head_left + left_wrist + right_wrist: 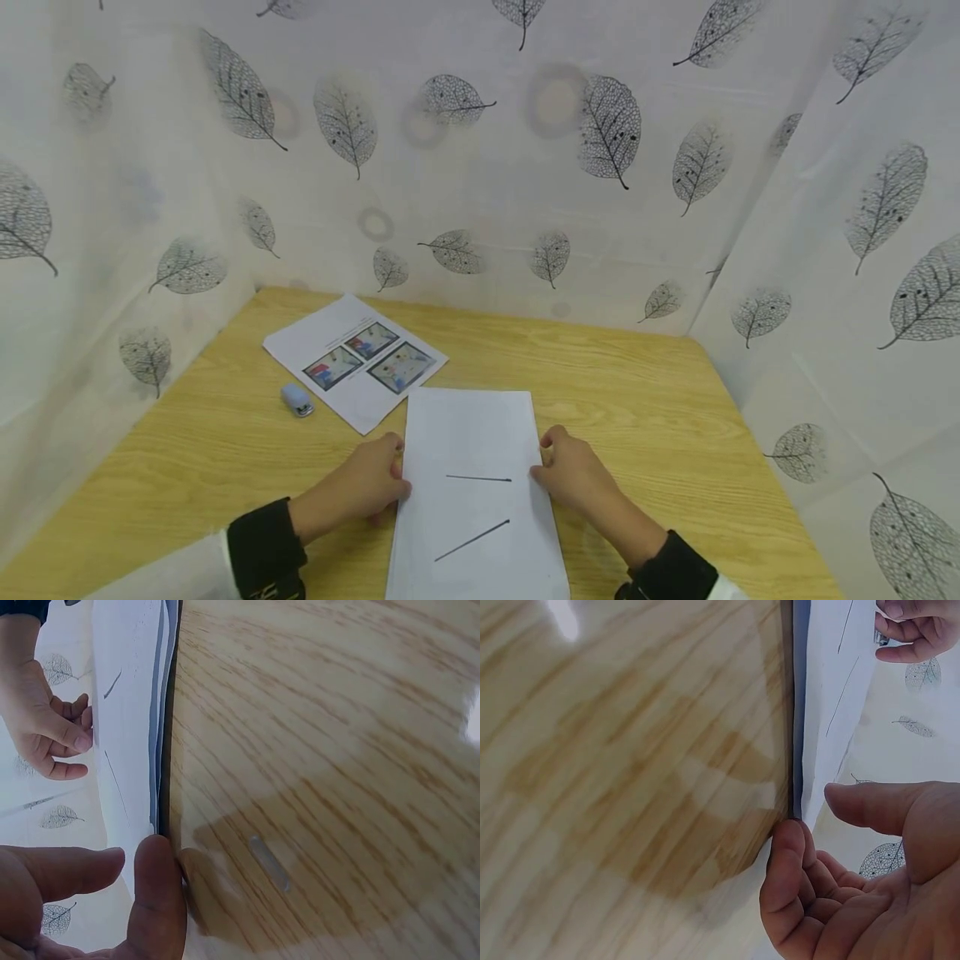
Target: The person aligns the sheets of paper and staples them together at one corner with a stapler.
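A stack of white paper [472, 433] lies lengthwise in front of me, with two dark pen lines on its top sheet. My left hand [367, 479] holds the stack's left edge; its thumb and fingertips sit along that side. Opposite it, my right hand [573, 471] holds the right edge, thumb tip just over the sheet. In the right wrist view the curled fingers [784, 877] touch the edge from the side, apart from the thumb. Several layered sheets show along the stack's edge [161, 712] in the left wrist view.
A printed sheet with colour photos [352, 408] lies at the back left, its corner close to the stack. Left of it sits a small light-blue stapler [297, 400]. The wooden table [637, 400] is enclosed by leaf-patterned curtains [480, 192] behind and at both sides.
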`<move>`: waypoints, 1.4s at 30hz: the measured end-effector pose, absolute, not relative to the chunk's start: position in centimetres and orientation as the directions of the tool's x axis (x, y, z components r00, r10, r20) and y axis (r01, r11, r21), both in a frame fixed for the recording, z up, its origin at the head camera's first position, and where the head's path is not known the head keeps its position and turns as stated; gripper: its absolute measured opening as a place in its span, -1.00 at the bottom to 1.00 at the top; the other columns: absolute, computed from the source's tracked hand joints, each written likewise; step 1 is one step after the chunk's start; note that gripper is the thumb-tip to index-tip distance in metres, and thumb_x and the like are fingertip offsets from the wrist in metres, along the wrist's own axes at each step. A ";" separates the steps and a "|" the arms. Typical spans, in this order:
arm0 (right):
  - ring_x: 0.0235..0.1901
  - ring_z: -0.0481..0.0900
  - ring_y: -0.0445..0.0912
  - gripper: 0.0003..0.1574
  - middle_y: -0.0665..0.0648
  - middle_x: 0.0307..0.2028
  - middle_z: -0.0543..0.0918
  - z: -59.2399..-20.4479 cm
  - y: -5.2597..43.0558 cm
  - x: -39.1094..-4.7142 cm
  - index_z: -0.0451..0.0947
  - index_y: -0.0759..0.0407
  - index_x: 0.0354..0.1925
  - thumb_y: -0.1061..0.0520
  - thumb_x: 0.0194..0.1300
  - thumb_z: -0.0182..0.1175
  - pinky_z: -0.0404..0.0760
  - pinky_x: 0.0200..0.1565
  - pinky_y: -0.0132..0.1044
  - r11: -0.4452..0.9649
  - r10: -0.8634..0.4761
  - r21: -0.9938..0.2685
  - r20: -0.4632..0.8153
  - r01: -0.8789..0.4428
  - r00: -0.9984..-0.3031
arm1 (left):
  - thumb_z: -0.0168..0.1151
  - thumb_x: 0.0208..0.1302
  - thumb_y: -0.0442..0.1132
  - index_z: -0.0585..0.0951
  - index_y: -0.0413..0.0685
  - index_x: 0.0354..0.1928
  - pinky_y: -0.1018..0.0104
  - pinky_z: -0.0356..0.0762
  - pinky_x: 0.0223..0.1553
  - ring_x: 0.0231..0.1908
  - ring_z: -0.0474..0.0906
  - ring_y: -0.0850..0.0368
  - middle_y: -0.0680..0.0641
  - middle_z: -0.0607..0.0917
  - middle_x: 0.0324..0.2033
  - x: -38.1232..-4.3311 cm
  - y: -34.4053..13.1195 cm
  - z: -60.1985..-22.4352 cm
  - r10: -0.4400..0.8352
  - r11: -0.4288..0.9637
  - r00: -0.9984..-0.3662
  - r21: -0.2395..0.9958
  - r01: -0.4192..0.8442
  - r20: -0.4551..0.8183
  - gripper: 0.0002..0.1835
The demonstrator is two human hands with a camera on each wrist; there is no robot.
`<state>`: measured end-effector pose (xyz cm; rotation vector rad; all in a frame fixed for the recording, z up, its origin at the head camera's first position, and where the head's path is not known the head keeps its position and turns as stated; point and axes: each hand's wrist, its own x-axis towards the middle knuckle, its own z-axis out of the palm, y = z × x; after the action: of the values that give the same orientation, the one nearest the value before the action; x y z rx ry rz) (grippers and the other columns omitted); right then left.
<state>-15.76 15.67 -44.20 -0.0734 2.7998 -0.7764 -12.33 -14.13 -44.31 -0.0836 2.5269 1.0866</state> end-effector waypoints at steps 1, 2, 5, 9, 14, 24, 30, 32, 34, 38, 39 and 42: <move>-0.48 0.49 -0.09 -0.46 0.06 -0.48 0.54 -44.2 15.6 -15.8 0.46 0.26 0.13 0.11 0.28 0.40 0.47 -0.45 -0.26 0.859 -0.110 -0.512 -0.210 0.013 -0.971 | 0.40 0.22 -0.37 0.34 -0.31 0.37 0.31 0.54 -0.65 -0.66 0.57 0.05 -0.08 0.56 -0.41 -12.3 -14.1 -44.3 0.095 0.696 -0.923 0.688 -0.206 -0.373 -0.30; -0.48 0.49 -0.09 -0.46 0.06 -0.49 0.54 -44.2 15.6 -15.8 0.46 0.27 0.14 0.11 0.29 0.39 0.47 -0.46 -0.26 0.860 -0.110 -0.510 -0.209 0.012 -0.972 | 0.41 0.23 -0.37 0.34 -0.31 0.38 0.31 0.54 -0.64 -0.65 0.57 0.05 -0.08 0.56 -0.41 -12.3 -14.1 -44.3 0.094 0.691 -0.922 0.692 -0.211 -0.375 -0.30; -0.51 0.49 -0.09 -0.46 0.07 -0.51 0.54 -44.3 15.5 -15.8 0.46 0.27 0.14 0.11 0.30 0.39 0.47 -0.48 -0.26 0.863 -0.106 -0.505 -0.212 0.016 -0.972 | 0.41 0.22 -0.37 0.34 -0.31 0.39 0.30 0.55 -0.64 -0.64 0.57 0.04 -0.08 0.55 -0.40 -12.2 -14.1 -44.2 0.098 0.676 -0.924 0.706 -0.212 -0.371 -0.28; -0.53 0.50 -0.10 -0.48 0.06 -0.51 0.54 -44.3 15.2 -15.7 0.46 0.26 0.13 0.08 0.31 0.38 0.47 -0.50 -0.27 0.868 -0.096 -0.497 -0.212 0.023 -0.972 | 0.41 0.22 -0.36 0.32 -0.31 0.40 0.28 0.57 -0.62 -0.63 0.57 0.04 -0.08 0.55 -0.38 -12.1 -14.1 -44.1 0.106 0.666 -0.924 0.716 -0.209 -0.368 -0.27; -0.55 0.49 -0.11 -0.49 0.05 -0.53 0.53 -44.2 15.1 -15.5 0.47 0.26 0.10 0.04 0.32 0.37 0.45 -0.52 -0.27 0.880 -0.097 -0.476 -0.201 0.011 -0.975 | 0.41 0.22 -0.35 0.33 -0.29 0.41 0.28 0.58 -0.61 -0.62 0.56 0.04 -0.08 0.55 -0.37 -12.0 -14.1 -44.0 0.108 0.664 -0.922 0.717 -0.212 -0.372 -0.26; -0.51 0.48 -0.10 -0.43 0.04 -0.50 0.53 -43.8 15.2 -15.4 0.48 0.27 0.12 -0.05 0.33 0.36 0.44 -0.49 -0.25 0.912 -0.114 -0.410 -0.204 -0.020 -0.972 | 0.42 0.23 -0.32 0.34 -0.28 0.39 0.22 0.65 -0.57 -0.53 0.61 0.03 -0.09 0.62 -0.32 -12.1 -15.0 -44.4 0.127 0.603 -0.922 0.767 -0.221 -0.365 -0.28; -0.50 0.50 -0.09 -0.38 0.05 -0.49 0.55 -43.0 15.3 -15.6 0.46 0.30 0.19 -0.06 0.36 0.32 0.46 -0.47 -0.24 0.913 -0.116 -0.406 -0.212 -0.021 -0.970 | 0.39 0.29 -0.27 0.34 -0.28 0.37 0.18 0.69 -0.52 -0.37 0.62 0.06 -0.13 0.65 -0.20 -12.4 -16.8 -44.2 0.083 0.549 -0.941 0.803 -0.233 -0.329 -0.33; -0.48 0.51 -0.10 -0.37 0.05 -0.46 0.58 -42.6 15.5 -15.9 0.46 0.30 0.20 -0.06 0.36 0.33 0.48 -0.45 -0.23 0.916 -0.121 -0.400 -0.193 -0.034 -0.974 | 0.38 0.31 -0.24 0.34 -0.30 0.36 0.17 0.70 -0.50 -0.32 0.63 0.06 -0.16 0.67 -0.16 -12.5 -17.5 -43.8 0.062 0.550 -0.943 0.800 -0.240 -0.326 -0.33; -0.43 0.55 -0.10 -0.37 0.06 -0.40 0.61 -42.2 15.5 -16.3 0.46 0.31 0.20 -0.06 0.36 0.33 0.52 -0.42 -0.22 0.916 -0.133 -0.399 -0.174 -0.054 -0.976 | 0.36 0.33 -0.20 0.34 -0.30 0.36 0.16 0.71 -0.48 -0.28 0.63 0.05 -0.18 0.67 -0.12 -12.7 -18.1 -43.4 0.040 0.553 -0.944 0.794 -0.253 -0.328 -0.34; -0.24 0.65 -0.04 -0.36 0.16 -0.21 0.69 -41.0 15.2 -17.4 0.47 0.32 0.21 -0.05 0.34 0.34 0.64 -0.29 -0.14 0.902 -0.171 -0.421 -0.139 -0.098 -0.975 | 0.33 0.37 -0.10 0.30 -0.30 0.38 0.12 0.71 -0.39 -0.14 0.62 -0.07 -0.31 0.60 0.05 -13.1 -19.4 -42.9 -0.005 0.552 -0.945 0.787 -0.276 -0.328 -0.31; -0.20 0.67 -0.01 -0.36 0.19 -0.17 0.70 -40.6 15.1 -17.8 0.47 0.32 0.22 -0.04 0.35 0.34 0.66 -0.26 -0.12 0.895 -0.186 -0.433 -0.135 -0.111 -0.973 | 0.33 0.38 -0.08 0.27 -0.31 0.39 0.12 0.71 -0.35 -0.08 0.61 -0.12 -0.36 0.55 0.11 -13.2 -19.7 -42.8 -0.014 0.549 -0.946 0.788 -0.279 -0.325 -0.28; -0.10 0.68 0.05 -0.35 0.26 -0.06 0.69 -39.4 14.6 -19.1 0.46 0.31 0.25 -0.05 0.37 0.32 0.68 -0.17 -0.07 0.866 -0.241 -0.478 -0.136 -0.150 -0.961 | 0.30 0.40 -0.06 0.17 -0.34 0.44 0.07 0.70 -0.24 0.10 0.54 -0.32 -0.50 0.39 0.28 -13.6 -20.4 -42.5 -0.043 0.527 -0.950 0.801 -0.285 -0.309 -0.21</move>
<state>-19.10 14.58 -39.37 -0.3013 2.8480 -0.7066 -13.58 -20.44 -42.53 -0.2754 2.5168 1.3880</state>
